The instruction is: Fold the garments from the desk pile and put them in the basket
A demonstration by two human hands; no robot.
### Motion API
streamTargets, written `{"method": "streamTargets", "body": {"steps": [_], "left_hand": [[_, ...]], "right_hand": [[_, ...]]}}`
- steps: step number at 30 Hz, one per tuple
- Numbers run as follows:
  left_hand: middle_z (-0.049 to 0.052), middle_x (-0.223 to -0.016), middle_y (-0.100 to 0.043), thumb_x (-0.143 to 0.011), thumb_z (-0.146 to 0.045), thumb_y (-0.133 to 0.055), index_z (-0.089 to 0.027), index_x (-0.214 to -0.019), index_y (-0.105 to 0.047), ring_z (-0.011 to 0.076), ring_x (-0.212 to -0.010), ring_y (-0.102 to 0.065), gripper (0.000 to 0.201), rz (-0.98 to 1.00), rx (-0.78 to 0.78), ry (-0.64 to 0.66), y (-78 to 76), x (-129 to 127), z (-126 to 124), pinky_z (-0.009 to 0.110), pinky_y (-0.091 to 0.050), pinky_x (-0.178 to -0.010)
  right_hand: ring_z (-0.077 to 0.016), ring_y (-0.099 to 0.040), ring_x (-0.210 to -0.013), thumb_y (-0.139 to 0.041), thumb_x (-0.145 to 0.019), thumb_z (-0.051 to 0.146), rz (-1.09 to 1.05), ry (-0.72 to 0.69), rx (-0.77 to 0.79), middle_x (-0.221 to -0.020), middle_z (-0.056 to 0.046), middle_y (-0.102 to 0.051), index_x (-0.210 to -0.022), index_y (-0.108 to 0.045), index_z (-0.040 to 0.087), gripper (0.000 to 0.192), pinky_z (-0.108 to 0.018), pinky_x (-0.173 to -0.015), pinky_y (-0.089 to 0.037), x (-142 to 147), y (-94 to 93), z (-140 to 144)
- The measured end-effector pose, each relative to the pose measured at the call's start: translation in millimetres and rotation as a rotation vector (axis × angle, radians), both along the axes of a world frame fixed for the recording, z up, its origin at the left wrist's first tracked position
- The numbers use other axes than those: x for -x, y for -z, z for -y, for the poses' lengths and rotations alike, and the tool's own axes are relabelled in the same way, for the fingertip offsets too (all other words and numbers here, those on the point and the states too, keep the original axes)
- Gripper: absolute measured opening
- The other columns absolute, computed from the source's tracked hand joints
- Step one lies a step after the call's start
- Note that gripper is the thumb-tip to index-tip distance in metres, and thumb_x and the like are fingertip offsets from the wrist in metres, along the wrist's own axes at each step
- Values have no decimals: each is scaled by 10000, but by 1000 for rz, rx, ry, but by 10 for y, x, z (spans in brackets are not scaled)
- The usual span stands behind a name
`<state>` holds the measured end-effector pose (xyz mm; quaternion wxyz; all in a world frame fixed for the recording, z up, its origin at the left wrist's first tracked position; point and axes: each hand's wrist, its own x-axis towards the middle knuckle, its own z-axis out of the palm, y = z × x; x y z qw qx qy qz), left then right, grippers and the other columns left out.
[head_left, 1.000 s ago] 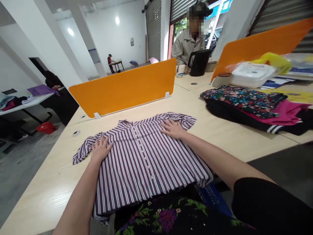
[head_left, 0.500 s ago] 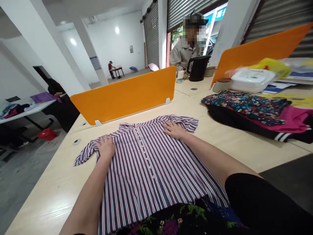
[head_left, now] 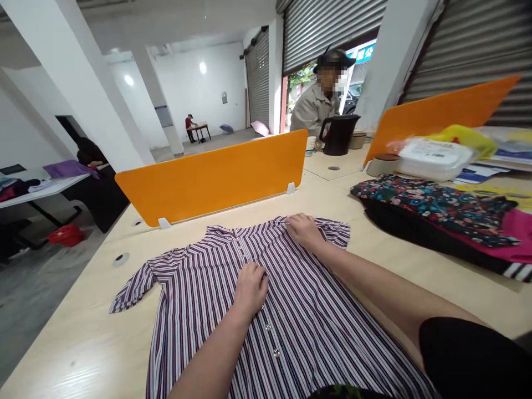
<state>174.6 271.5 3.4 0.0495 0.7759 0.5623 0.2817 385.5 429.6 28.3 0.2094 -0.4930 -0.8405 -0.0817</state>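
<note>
In the head view, a striped shirt (head_left: 199, 288) is lying front up on a pale table (head_left: 87, 343), directly under both hands, with its collar (head_left: 220, 233) pointing away from the person and its lower part running out of the frame.

The left hand (head_left: 250, 285) is resting over the middle of the chest, right on the button line, with its fingers curling in. Buttons (head_left: 276, 353) are showing nearer the person, just below this hand. Whether it is pinching any cloth, I cannot tell.

The right hand (head_left: 305, 231) is touching the shirt higher up, at the right shoulder, its fingers bending down over the edge by the neckline. It may or may not be gripping the fabric; the fingertips are not showing clearly enough to tell. The right sleeve (head_left: 339, 231) is sticking out just beyond this hand, while the left sleeve (head_left: 133, 285) is spreading well apart from either one.

An orange divider (head_left: 220, 180) is standing upright beyond the collar. To the right, folded clothes (head_left: 432, 205) are lying in a pile near the shirt, and a plastic box (head_left: 434, 158) is sitting behind them. A black jug (head_left: 339, 134) is standing farther back, in front of a co-worker (head_left: 307, 111).
</note>
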Motion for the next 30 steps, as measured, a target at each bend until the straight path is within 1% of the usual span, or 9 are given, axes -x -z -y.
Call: {"method": "streamTargets", "body": {"steps": [4,9,12,15,17,19,21,25,30], "left_hand": [[105,-1143,-592,-895,-267,-467,-180,-1046,-611,239,-1133,-495,226,-31,5,-109,-5,50,-21,433,-423,-962],[130,-1499,-343,-902,-496,-405,-212,-1375,-450,384,-1408,-170,554,-204,57,-277,21,134,-7,657,-185,-1085],[109,-1509,-337,-895,-578,-342,-262,-1387,-451,394,-1401,-203,595,-250,117,-267,43,151,-23,655,-179,-1089],[119,-1496,-359,-895,-580,-335,-255,-1391,-451,387,-1401,-213,604,-273,110,-283,65,141,-35,643,-186,-1093],[122,-1485,-377,-901,-562,-338,-237,-1377,-473,384,-1402,-212,592,-295,106,-292,73,133,-37,630,-180,-1102],[118,-1490,-369,-906,-544,-337,-220,-1370,-484,384,-1402,-212,584,-315,116,-296,68,128,-36,615,-172,-1112],[113,-1505,-345,-908,-544,-330,-213,-1371,-483,386,-1402,-209,589,-323,128,-297,53,126,-35,612,-166,-1115],[120,-1512,-328,-910,-542,-329,-222,-1376,-477,386,-1401,-213,584,-325,129,-291,22,124,-33,616,-179,-1108],[120,-1501,-351,-913,-531,-332,-239,-1378,-474,386,-1390,-244,567,-332,104,-294,20,124,-29,619,-188,-1103]], "right_hand": [[-243,-476,-1150,-434,-924,304,126,-112,192,-1228,-98,-603,-1121,-646,204,307,-360,-889,-374,597,-196,-355],[-215,-566,-972,-470,-879,197,244,-182,270,-1052,-97,-662,-1014,-674,180,245,-300,-820,-388,1042,-293,-528],[-223,-550,-972,-342,-921,130,190,-212,119,-1063,-149,-631,-1058,-629,119,318,-329,-856,-357,1007,-322,-312],[-212,-546,-907,-342,-940,159,197,-533,-56,-962,-134,-629,-999,-625,128,291,-338,-831,-361,865,-259,72],[-183,-555,-839,-361,-953,210,249,-795,-38,-902,-99,-631,-907,-633,157,281,-310,-782,-387,772,-168,307],[-161,-574,-849,-357,-960,226,194,-882,52,-949,-87,-639,-899,-631,169,287,-282,-765,-415,719,-80,450],[-149,-598,-902,-342,-959,198,-7,-716,170,-1030,-88,-647,-1012,-620,168,284,-265,-782,-441,726,-32,478],[-137,-653,-743,-337,-947,186,-196,-144,518,-958,-77,-699,-1308,-489,111,399,-242,-714,-484,902,-96,292],[-193,-648,-934,-519,-874,299,-75,-84,574,-1087,-89,-698,-1205,-632,157,378,-244,-795,-468,1195,-223,-9]]}}
